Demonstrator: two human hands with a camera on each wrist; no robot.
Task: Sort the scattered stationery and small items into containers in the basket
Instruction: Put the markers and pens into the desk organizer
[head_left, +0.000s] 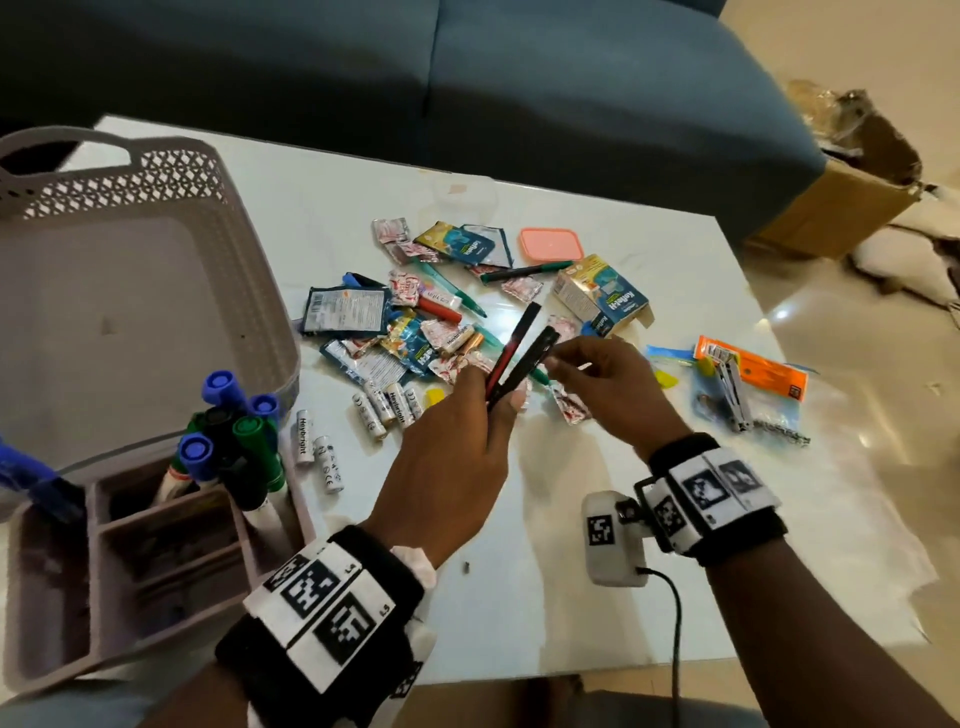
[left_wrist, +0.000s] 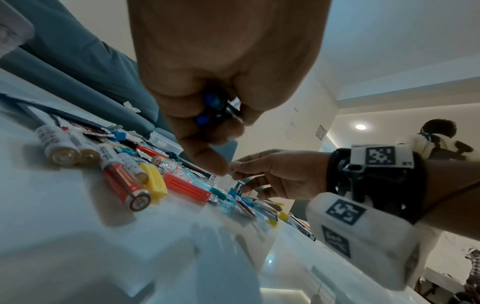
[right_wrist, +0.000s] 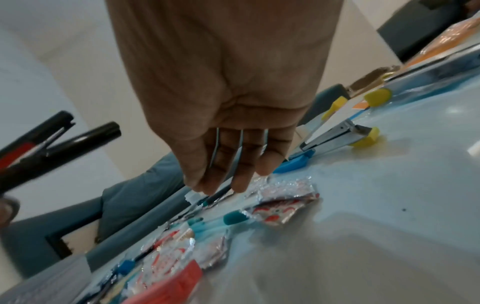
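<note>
The left hand (head_left: 457, 441) was raised over the pale surface (head_left: 545, 613), its fingers (left_wrist: 207, 133) curled tightly round two pens: a black pen (head_left: 530, 358) and a red-and-black pen (head_left: 511, 348), both slanting up and away from the fist and spreading apart at their far ends. The right hand (head_left: 608, 384) reached in from the right, just beside the tip of the black pen. Its fingers (right_wrist: 226, 164) were extended, close together and pointing down toward the scattered pile; whether the thumb and forefinger pinched anything could not be told.

The pile lay in the middle of the surface: foil sachets (head_left: 519, 288), printed packets (head_left: 345, 312), a green marker (head_left: 524, 271), a small open carton (head_left: 602, 296) and a row of batteries (head_left: 387, 408), with two more batteries (head_left: 317, 449) nearer the basket (head_left: 140, 291). That grey basket stood at the left edge, its lattice wall tilted. In front of it sat a divided grey organizer (head_left: 119, 561), one compartment holding upright markers (head_left: 228, 441) with blue and green caps. A pink lid (head_left: 550, 243) lay beyond the pile, and a stapler (head_left: 735, 395) rested on a clear bag with an orange packet (head_left: 758, 371) to the right. A blue sofa (head_left: 467, 78) ran behind the surface.
</note>
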